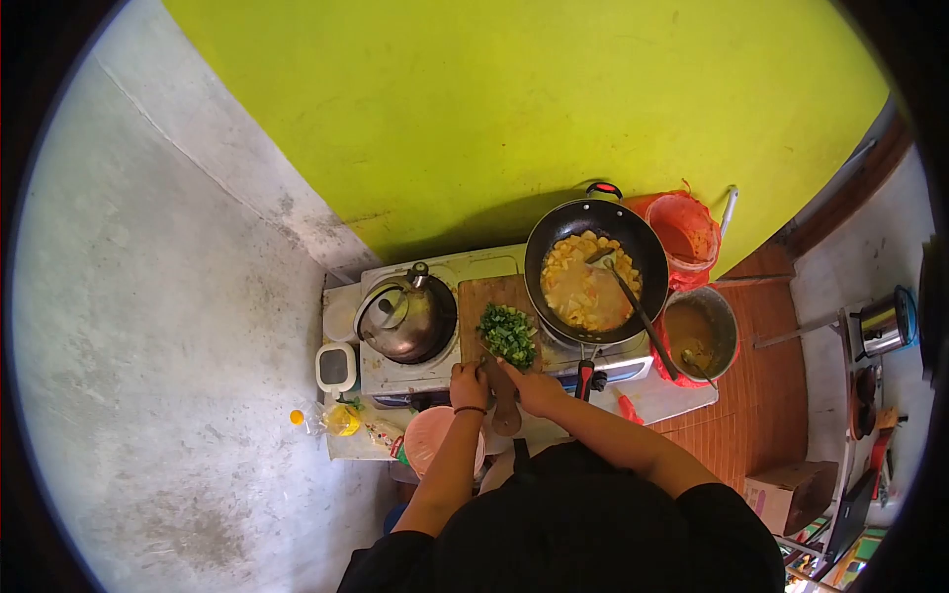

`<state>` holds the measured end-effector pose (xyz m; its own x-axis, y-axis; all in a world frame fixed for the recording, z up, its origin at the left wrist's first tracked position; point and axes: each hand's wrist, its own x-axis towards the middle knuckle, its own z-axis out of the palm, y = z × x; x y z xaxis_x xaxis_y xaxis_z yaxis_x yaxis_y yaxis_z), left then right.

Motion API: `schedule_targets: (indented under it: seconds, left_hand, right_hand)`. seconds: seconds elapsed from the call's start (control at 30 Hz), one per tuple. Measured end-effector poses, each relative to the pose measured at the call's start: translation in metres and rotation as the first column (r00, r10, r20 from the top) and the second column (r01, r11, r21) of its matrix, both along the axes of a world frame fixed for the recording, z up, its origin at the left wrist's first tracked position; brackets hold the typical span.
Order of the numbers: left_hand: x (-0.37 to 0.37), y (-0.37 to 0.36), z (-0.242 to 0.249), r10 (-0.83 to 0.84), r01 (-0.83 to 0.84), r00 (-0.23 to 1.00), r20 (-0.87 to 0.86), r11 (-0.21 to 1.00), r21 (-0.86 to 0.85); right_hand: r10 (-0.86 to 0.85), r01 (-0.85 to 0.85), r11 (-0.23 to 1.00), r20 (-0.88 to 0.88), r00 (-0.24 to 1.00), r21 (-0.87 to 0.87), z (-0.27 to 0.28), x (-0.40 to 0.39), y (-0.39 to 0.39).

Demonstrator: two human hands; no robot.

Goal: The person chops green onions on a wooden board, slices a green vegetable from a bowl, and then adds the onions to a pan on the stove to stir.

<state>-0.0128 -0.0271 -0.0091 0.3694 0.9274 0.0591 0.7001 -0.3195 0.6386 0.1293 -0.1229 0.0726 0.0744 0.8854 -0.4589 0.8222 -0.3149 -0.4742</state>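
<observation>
A wooden cutting board (482,293) lies across the stove top between the kettle and the wok, its handle pointing toward me. Chopped green leaves (507,334) are heaped on its near half. My left hand (469,385) is closed at the board's near left corner, beside the handle. On the other side of the handle, my right hand (535,389) grips the near right corner. The fingertips of both hands are partly hidden. Just to the right, a black wok (647,252) holds a yellow-orange stew (583,287) with a dark-handled spatula (638,306) resting in it.
A metal kettle (407,321) sits on the left burner of the stove (494,260). Right of the wok are a red-lined bucket (682,232) and a pot of brownish liquid (697,326). A pink tub (428,435) and an oil bottle (341,420) stand at the near left.
</observation>
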Motion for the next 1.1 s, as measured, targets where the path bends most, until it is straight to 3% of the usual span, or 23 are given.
schedule_targets:
  seconds: [0.1, 0.5, 0.7, 0.8, 1.1]
  left_hand:
    - [0.002, 0.004, -0.003, -0.011, 0.011, 1.0, 0.018, 1.0, 0.01]
    - [0.018, 0.009, 0.006, -0.02, 0.018, 0.999, 0.042, 0.999, 0.05]
    - [0.018, 0.004, -0.001, 0.01, -0.009, 1.0, -0.009, 0.998, 0.059]
    - [0.016, -0.003, 0.007, 0.015, -0.013, 1.0, -0.019, 0.992, 0.125]
    - [0.014, 0.012, -0.007, -0.076, 0.071, 0.996, 0.043, 0.991, 0.113]
  right_hand:
    - [-0.051, 0.056, 0.997, -0.085, 0.995, 0.054, -0.009, -0.001, -0.002]
    - [0.007, -0.008, 1.0, -0.076, 0.997, -0.009, -0.003, 0.0, -0.003]
    - [0.058, -0.068, 0.99, 0.085, 0.995, 0.123, -0.03, -0.008, 0.008]
    - [0.076, -0.083, 0.994, 0.096, 0.992, 0.067, -0.029, -0.009, 0.007]
    - [-0.022, 0.024, 0.998, -0.034, 0.999, 0.05, -0.001, 0.005, -0.006]
